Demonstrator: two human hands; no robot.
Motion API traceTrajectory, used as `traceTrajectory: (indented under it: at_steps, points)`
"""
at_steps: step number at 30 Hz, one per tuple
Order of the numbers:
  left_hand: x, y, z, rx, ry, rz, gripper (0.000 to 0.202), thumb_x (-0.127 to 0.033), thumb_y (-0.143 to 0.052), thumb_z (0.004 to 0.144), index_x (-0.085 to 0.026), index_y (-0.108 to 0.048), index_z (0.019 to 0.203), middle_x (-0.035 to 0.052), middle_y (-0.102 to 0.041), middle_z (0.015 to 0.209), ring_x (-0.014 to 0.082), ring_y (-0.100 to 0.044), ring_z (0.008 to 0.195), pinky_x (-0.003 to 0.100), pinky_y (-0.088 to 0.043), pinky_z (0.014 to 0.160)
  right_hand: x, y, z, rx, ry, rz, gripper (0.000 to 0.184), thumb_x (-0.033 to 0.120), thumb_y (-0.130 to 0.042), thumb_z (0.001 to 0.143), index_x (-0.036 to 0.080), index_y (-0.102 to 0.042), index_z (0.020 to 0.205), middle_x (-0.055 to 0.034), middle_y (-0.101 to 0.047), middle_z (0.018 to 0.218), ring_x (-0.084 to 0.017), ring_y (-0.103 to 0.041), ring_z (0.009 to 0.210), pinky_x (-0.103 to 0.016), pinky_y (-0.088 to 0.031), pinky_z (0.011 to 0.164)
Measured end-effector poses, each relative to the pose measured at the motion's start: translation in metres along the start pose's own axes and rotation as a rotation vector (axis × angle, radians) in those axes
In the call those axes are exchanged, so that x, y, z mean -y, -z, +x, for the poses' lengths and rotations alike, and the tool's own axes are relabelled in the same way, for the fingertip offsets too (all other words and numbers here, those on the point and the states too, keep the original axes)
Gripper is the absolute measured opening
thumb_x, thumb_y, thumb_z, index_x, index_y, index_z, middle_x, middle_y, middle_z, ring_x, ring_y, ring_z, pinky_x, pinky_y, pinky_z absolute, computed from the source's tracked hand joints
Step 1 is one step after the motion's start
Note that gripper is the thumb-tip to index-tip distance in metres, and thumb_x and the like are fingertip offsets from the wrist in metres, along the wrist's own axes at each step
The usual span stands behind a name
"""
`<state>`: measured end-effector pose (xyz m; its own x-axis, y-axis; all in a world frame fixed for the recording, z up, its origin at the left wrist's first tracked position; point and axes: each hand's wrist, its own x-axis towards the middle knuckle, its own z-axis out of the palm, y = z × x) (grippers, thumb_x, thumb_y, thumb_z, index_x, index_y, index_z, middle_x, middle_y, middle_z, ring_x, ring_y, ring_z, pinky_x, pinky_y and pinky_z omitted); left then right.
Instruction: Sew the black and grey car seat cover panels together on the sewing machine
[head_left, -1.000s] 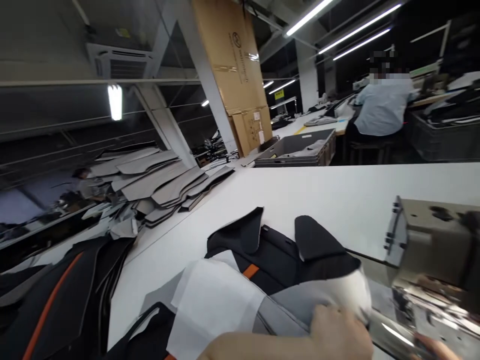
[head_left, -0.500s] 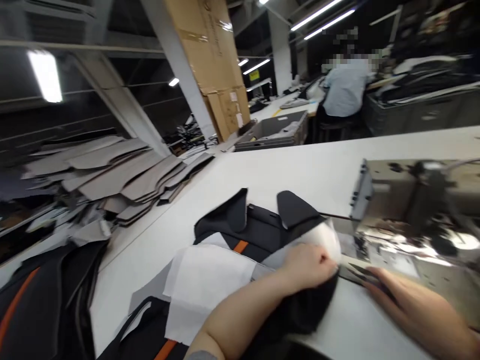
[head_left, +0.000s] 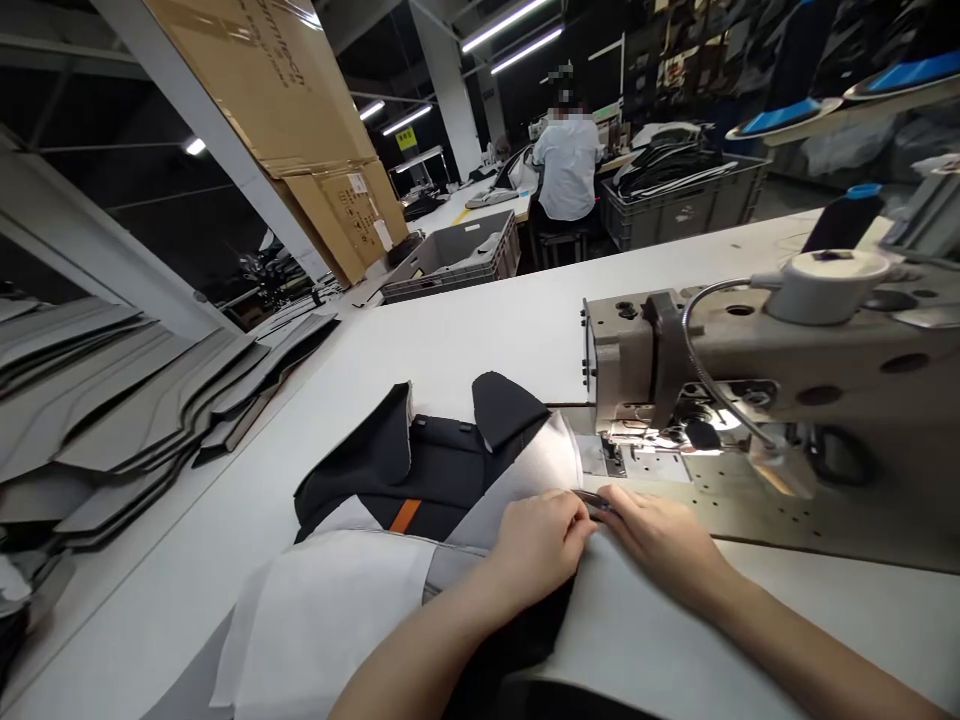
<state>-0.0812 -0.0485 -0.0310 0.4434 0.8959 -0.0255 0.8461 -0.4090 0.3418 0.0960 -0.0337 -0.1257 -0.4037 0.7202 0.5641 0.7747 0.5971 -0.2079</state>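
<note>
A sewn garment piece of black, grey and white fabric (head_left: 442,490) with a short orange strip lies on the white table, its far end near the sewing machine (head_left: 757,370). My left hand (head_left: 536,545) pinches the grey and white edge of the piece. Beside it, my right hand (head_left: 652,535) holds small dark snips (head_left: 592,502), their tips at the fabric edge. A loose white fabric sheet (head_left: 315,620) lies under my left forearm. The needle plate (head_left: 622,460) sits just beyond my hands, and dark fabric hangs below my left wrist.
Stacks of grey cut panels (head_left: 142,410) lie along the left table edge. Beyond the white table (head_left: 465,350) stand a grey crate (head_left: 450,260) and tall cardboard boxes (head_left: 270,90). A seated co-worker (head_left: 568,170) works further back beside a crate of dark pieces (head_left: 682,195).
My view has swung, bringing the whole sewing machine into sight. My right hand has moved left with the snips and now meets my left hand at the fabric edge.
</note>
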Motion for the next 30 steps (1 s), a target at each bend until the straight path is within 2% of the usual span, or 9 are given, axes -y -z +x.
traceTrajectory:
  at_steps: [5,8,10,13,15,17,19,23,30]
  points:
    - [-0.007,0.034,-0.005,0.212,-0.292,0.121,0.013,-0.03,-0.051,0.093,-0.022,-0.062,0.09,-0.0025,-0.064,0.091,0.013,-0.059,0.082,0.022,-0.04,0.066,-0.043,0.026,-0.044,-0.036,-0.061,-0.17,0.032,0.042,-0.034,0.096,0.02,-0.056,0.104,-0.0062,-0.062,0.08,-0.021,-0.058,0.07,-0.034,-0.041,0.064]
    - [0.001,0.056,0.009,0.143,-0.409,0.28,0.02,-0.027,-0.044,0.095,-0.021,-0.06,0.107,0.0021,-0.061,0.113,0.0166,-0.055,0.104,0.025,-0.041,0.085,-0.081,0.045,-0.076,-0.046,-0.16,-0.324,0.042,0.046,-0.034,0.092,0.018,-0.057,0.114,-0.0145,-0.061,0.097,-0.032,-0.057,0.084,-0.047,-0.042,0.074]
    - [0.016,0.058,0.025,0.054,-0.447,0.435,0.029,-0.027,-0.042,0.095,-0.02,-0.054,0.12,0.0056,-0.051,0.132,0.0217,-0.042,0.124,0.033,-0.034,0.101,-0.098,0.055,-0.085,-0.061,-0.228,-0.399,0.04,0.043,-0.037,0.09,0.016,-0.059,0.109,-0.0185,-0.058,0.11,-0.037,-0.056,0.092,-0.051,-0.042,0.078]
    - [0.04,0.043,0.046,0.009,-0.479,0.575,0.043,-0.032,-0.044,0.093,-0.017,-0.043,0.133,0.0054,-0.033,0.147,0.0258,-0.021,0.138,0.042,-0.018,0.112,-0.1,0.062,-0.07,-0.117,-0.24,-0.427,0.032,0.034,-0.042,0.089,0.013,-0.061,0.104,-0.0192,-0.049,0.128,-0.039,-0.051,0.107,-0.054,-0.039,0.092]
    - [0.051,0.026,0.051,-0.009,-0.48,0.598,0.043,-0.033,-0.043,0.092,-0.014,-0.046,0.13,0.0058,-0.028,0.15,0.026,-0.017,0.139,0.042,-0.013,0.114,-0.091,0.059,-0.05,-0.152,-0.204,-0.412,0.032,0.029,-0.041,0.09,0.012,-0.06,0.108,-0.0197,-0.046,0.13,-0.038,-0.047,0.115,-0.055,-0.033,0.101]
    - [0.056,0.011,0.048,-0.033,-0.449,0.599,0.037,-0.033,-0.041,0.092,-0.011,-0.054,0.119,0.0093,-0.034,0.146,0.0267,-0.022,0.137,0.041,-0.017,0.113,-0.083,0.052,-0.031,-0.164,-0.177,-0.398,0.032,0.027,-0.038,0.091,0.01,-0.059,0.108,-0.0207,-0.048,0.126,-0.035,-0.046,0.118,-0.054,-0.029,0.105]
    - [0.058,0.001,0.043,-0.031,-0.352,0.585,0.034,-0.035,-0.039,0.093,-0.012,-0.06,0.107,0.0113,-0.051,0.13,0.027,-0.04,0.123,0.042,-0.033,0.103,-0.08,0.042,-0.019,-0.164,-0.196,-0.418,0.03,0.029,-0.038,0.09,0.009,-0.059,0.1,-0.0208,-0.053,0.116,-0.033,-0.048,0.115,-0.053,-0.031,0.104]
    - [0.053,-0.004,0.039,-0.007,-0.234,0.55,0.039,-0.036,-0.04,0.093,-0.018,-0.051,0.126,0.0068,-0.059,0.102,0.0237,-0.05,0.091,0.037,-0.045,0.075,-0.084,0.026,-0.016,-0.199,-0.206,-0.469,0.026,0.032,-0.04,0.089,0.013,-0.057,0.087,-0.0181,-0.057,0.103,-0.033,-0.05,0.11,-0.058,-0.028,0.102]
    - [0.027,-0.015,0.054,-0.034,-0.218,0.547,0.038,-0.032,-0.038,0.092,-0.017,-0.052,0.124,0.0074,-0.043,0.135,0.0248,-0.048,0.095,0.037,-0.045,0.08,-0.079,0.026,-0.016,-0.153,-0.226,-0.406,0.025,0.021,-0.036,0.09,0.014,-0.06,0.088,-0.0137,-0.061,0.093,-0.035,-0.055,0.103,-0.068,-0.026,0.095]
